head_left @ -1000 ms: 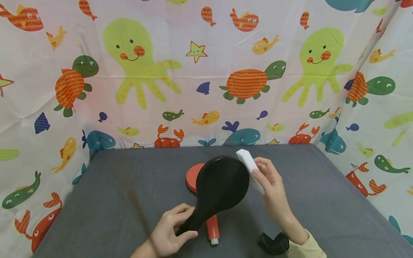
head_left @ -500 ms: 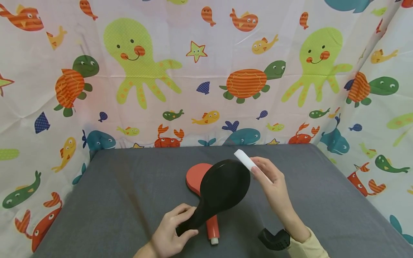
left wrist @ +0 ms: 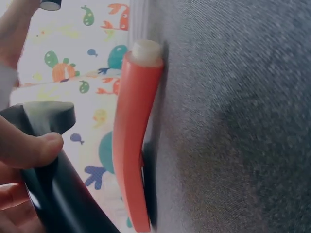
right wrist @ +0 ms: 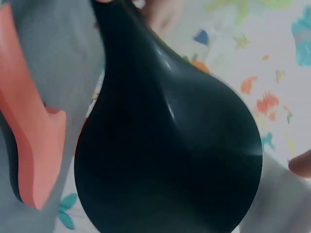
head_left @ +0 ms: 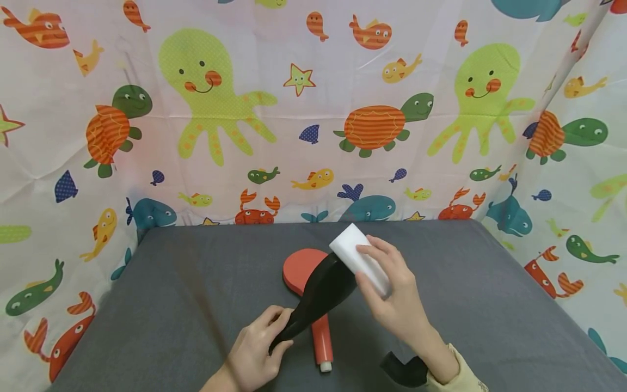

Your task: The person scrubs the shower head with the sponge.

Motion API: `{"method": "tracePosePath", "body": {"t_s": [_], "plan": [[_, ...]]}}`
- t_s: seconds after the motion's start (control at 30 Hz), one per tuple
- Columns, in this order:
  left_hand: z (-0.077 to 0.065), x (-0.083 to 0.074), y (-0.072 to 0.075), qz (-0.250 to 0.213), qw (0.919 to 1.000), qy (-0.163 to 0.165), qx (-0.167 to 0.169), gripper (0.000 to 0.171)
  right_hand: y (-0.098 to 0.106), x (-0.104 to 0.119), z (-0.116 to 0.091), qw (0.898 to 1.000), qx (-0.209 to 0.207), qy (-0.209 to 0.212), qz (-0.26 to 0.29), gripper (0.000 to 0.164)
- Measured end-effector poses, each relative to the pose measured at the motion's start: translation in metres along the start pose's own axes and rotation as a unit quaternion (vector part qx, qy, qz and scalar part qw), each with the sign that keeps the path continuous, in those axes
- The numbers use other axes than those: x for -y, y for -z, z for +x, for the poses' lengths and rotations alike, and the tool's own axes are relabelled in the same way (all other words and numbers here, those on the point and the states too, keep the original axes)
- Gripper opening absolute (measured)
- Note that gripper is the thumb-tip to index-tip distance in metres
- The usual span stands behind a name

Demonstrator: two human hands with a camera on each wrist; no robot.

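A black paddle-shaped thing with a round, glossy head (head_left: 320, 291) is held up over the table, tilted. My left hand (head_left: 257, 348) grips its handle, thumb on top, as the left wrist view shows at the handle (left wrist: 58, 189). In my right hand (head_left: 397, 294) a white sponge block (head_left: 355, 250) is pinched between fingers and thumb; it overlaps the head's upper right edge. On the cloth behind lies a similar red paddle-shaped thing (head_left: 300, 269), with a pale cap on its handle end. The black head covers part of it. The right wrist view shows the black head's smooth face (right wrist: 165, 145).
The grey cloth-covered table (head_left: 196, 283) runs back to a white curtain (head_left: 294, 32) printed with sea animals, which also flanks both sides. A black strap-like piece (head_left: 406, 370) is at my right wrist, beside a pale yellow sleeve (head_left: 455, 373).
My right hand has moved left with the sponge block, turning it from edge-on to its broad side. The black paddle-shaped thing has tilted, so its head looks narrower. The left hand grips on.
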State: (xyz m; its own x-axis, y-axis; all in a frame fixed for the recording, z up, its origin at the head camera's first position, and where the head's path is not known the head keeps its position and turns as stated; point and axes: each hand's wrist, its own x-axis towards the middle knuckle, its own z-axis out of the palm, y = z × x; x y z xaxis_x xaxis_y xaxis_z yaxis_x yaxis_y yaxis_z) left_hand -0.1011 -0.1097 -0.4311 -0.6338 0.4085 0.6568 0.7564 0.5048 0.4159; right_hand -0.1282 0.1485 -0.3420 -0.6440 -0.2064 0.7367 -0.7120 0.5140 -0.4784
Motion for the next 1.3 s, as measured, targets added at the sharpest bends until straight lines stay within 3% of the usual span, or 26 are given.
{"method": "tracePosePath", "body": {"t_s": [0.1,0.2,0.47,0.57,0.67,0.8,0.93,1.03,1.3], "plan": [[0.000,-0.001,-0.001,0.025,0.9996,0.010,0.001,0.053,-0.004,0.007,-0.002,0.997,0.002,0.057,-0.044,0.035],[0.001,-0.001,-0.002,0.045,0.9989,0.015,-0.003,0.052,-0.003,0.005,0.000,0.996,-0.006,0.063,-0.065,0.035],[0.000,-0.001,-0.002,0.084,0.9963,-0.001,-0.017,0.053,0.008,-0.019,0.001,0.993,-0.016,-0.072,-0.092,0.034],[0.000,0.000,-0.003,0.087,0.9960,-0.003,-0.020,0.053,0.008,-0.022,0.000,0.992,-0.009,-0.087,-0.091,0.032],[-0.001,0.000,-0.003,0.086,0.9960,-0.003,-0.023,0.053,0.005,-0.018,0.000,0.995,-0.011,-0.056,-0.076,0.036],[-0.001,0.001,-0.005,0.091,0.9956,-0.005,-0.023,0.052,-0.002,-0.003,-0.001,0.997,-0.002,0.024,-0.067,0.040],[-0.002,0.002,-0.006,0.103,0.9943,-0.016,-0.022,0.051,-0.010,0.011,-0.005,0.990,0.024,0.100,-0.095,0.035],[-0.001,0.001,-0.007,0.107,0.9937,-0.025,-0.024,0.051,-0.012,0.014,-0.006,0.986,0.034,0.117,-0.114,0.039],[0.000,-0.001,-0.006,0.101,0.9945,-0.010,-0.026,0.051,0.004,-0.012,-0.001,0.990,-0.027,0.017,-0.135,0.039]]}}
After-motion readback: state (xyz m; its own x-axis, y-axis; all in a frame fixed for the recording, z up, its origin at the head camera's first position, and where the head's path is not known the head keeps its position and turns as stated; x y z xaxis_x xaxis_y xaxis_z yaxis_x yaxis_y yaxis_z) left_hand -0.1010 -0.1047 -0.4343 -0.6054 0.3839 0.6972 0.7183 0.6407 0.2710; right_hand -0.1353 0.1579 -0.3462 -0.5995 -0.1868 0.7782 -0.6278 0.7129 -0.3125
